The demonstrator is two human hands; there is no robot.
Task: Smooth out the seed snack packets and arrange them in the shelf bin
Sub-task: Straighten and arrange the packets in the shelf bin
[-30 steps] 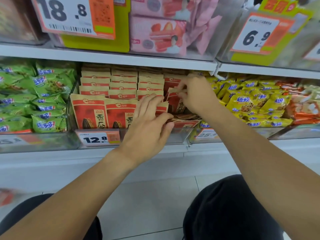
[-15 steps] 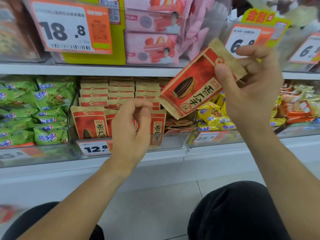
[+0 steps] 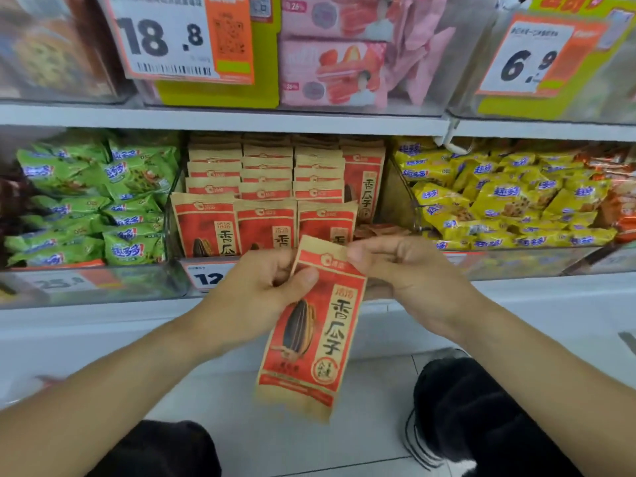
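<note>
One seed packet (image 3: pixel 309 325) held out in front of the shelf bin (image 3: pixel 399 201), not yet slotted in.

Left hand (image 3: pixel 254 297) and right hand (image 3: pixel 406 270) pinch its top corners; it hangs loose and could probably slip or crease on the upright packets (image 3: pixel 265 225). Below lie a white shelf ledge (image 3: pixel 533 304) and pale floor tiles (image 3: pixel 371 390).

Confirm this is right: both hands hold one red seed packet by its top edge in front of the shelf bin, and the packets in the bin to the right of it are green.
Not quite. In the head view the left hand and right hand do hold the red seed packet before the shelf bin, but the packets to its right are yellow; the green ones sit left.
</note>
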